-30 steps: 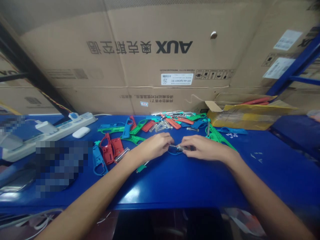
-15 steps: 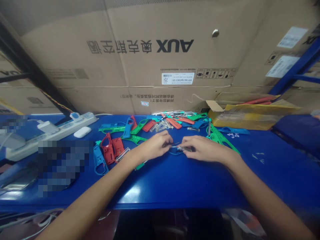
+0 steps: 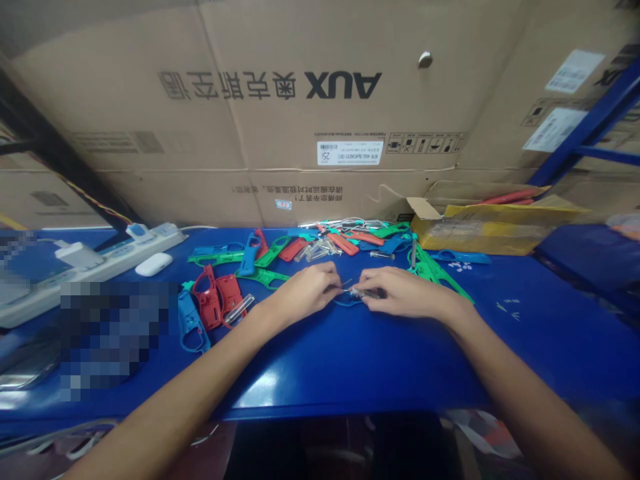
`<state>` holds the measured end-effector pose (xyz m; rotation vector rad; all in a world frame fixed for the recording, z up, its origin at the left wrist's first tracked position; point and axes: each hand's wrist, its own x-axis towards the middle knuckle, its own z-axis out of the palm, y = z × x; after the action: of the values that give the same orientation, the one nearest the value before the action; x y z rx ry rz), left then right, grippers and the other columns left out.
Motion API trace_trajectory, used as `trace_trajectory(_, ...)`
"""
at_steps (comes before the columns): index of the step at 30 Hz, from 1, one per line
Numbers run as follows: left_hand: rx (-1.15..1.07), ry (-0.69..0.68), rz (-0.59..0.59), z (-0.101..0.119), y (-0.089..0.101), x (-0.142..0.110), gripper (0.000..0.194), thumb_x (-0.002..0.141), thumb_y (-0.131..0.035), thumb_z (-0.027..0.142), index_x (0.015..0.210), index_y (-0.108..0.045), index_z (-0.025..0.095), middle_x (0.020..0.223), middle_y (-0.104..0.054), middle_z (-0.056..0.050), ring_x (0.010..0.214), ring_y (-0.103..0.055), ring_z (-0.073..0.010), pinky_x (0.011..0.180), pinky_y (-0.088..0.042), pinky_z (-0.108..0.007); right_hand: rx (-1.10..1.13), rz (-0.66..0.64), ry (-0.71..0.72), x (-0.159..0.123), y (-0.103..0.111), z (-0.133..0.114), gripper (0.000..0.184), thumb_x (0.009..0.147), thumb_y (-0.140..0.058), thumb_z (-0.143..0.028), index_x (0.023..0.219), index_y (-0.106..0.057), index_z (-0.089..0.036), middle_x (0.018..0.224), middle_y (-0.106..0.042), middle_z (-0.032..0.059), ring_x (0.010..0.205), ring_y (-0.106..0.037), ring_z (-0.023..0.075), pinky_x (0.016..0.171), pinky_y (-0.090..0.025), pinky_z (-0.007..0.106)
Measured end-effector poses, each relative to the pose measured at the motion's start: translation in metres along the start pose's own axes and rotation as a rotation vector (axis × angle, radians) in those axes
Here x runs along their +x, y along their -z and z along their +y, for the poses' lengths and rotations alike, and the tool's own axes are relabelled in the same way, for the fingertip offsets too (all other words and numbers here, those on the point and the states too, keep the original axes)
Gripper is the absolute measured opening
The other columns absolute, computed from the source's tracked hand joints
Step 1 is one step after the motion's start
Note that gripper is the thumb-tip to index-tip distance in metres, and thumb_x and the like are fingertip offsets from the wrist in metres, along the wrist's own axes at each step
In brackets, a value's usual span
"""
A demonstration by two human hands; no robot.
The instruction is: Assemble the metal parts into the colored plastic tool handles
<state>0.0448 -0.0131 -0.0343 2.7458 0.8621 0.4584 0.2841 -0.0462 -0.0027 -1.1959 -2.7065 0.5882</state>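
Note:
Over the middle of the blue table, my left hand (image 3: 316,289) pinches what looks like a thin wire (image 3: 346,285), its tip hidden by the fingers. Facing it, my right hand (image 3: 393,292) is closed around a small clear plastic piece (image 3: 367,293) with a pale end, mostly covered by the fingers. Just under the fingertips a blue plastic part (image 3: 346,301) shows in part. Beyond both hands lies a pile of clear tubes (image 3: 320,251) and orange plastic parts (image 3: 336,243). Green plastic frames (image 3: 435,273) rest beside my right wrist.
Red plastic shells (image 3: 209,300) and a blue shell (image 3: 191,321) lie left of my left forearm. Further left are a white power strip (image 3: 117,263) and a white case (image 3: 154,264). A taped carton (image 3: 480,230) stands back right; a large cardboard box (image 3: 280,127) walls the rear.
The view has shifted slightly, so the scene sits a little further left. My hands stay close together in nearly the same pose, with only small finger movements.

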Motion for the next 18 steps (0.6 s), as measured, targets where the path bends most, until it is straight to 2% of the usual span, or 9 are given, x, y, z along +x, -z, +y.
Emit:
trace_trajectory(7,0.134,0.075,0.010,0.014,0.002,0.003,0.016,0.094,-0.058,0.022,0.090,-0.073,0.017,0.097,-0.065,-0.005,0.083,-0.067,-0.0178,0.068,-0.051,-0.027,-0.016,0.012,0.027,0.001,0.001,0.000,0.031,0.092,-0.055,-0.021,0.114,-0.075,-0.022,0.094,-0.068,0.0060,0.083,-0.061,0.0188,0.075,-0.045,0.030)
trace_trajectory(11,0.161,0.127,-0.005,0.025,0.004,0.005,0.017,0.092,-0.059,0.021,0.083,-0.073,0.017,0.095,-0.066,-0.005,0.082,-0.067,-0.0185,0.063,-0.048,-0.026,-0.032,-0.002,-0.001,0.000,0.003,-0.005,0.033,0.091,-0.055,-0.019,0.118,-0.075,-0.022,0.096,-0.068,0.0064,0.086,-0.062,0.0196,0.077,-0.044,0.031)
trace_trajectory(15,0.110,0.319,0.037,0.031,0.002,0.007,0.012,0.087,-0.063,0.020,0.083,-0.074,0.020,0.092,-0.069,-0.003,0.080,-0.067,-0.0193,0.062,-0.046,-0.026,-0.063,-0.025,-0.022,-0.001,0.005,-0.010,0.033,0.091,-0.055,-0.019,0.117,-0.075,-0.021,0.096,-0.068,0.0068,0.088,-0.062,0.0205,0.077,-0.043,0.031)
trace_trajectory(18,-0.081,0.485,0.039,0.026,0.000,0.009,0.010,0.081,-0.067,0.021,0.086,-0.075,0.024,0.091,-0.074,0.001,0.081,-0.069,-0.0185,0.064,-0.047,-0.026,-0.075,-0.029,-0.026,-0.001,0.006,-0.012,0.031,0.091,-0.055,-0.020,0.115,-0.075,-0.021,0.095,-0.067,0.0064,0.087,-0.062,0.0204,0.076,-0.043,0.030)
